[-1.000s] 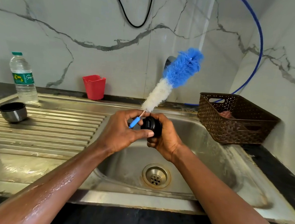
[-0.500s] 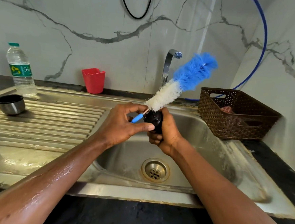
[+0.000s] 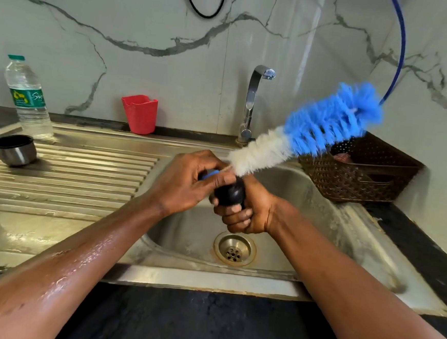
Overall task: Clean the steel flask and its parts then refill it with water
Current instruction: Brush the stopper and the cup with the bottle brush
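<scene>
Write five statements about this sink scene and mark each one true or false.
1. The left hand grips the bottle brush by its blue handle. True.
2. The right hand holds the red cup. False: it grips the black cap; the red cup stands by the wall.
3. Water is running from the tap. False: no stream shows.
4. The steel cup sits mouth up on the drainboard. True.
5. The water bottle lies in the brown basket. False: it stands upright at the far left, behind the steel cup.
</scene>
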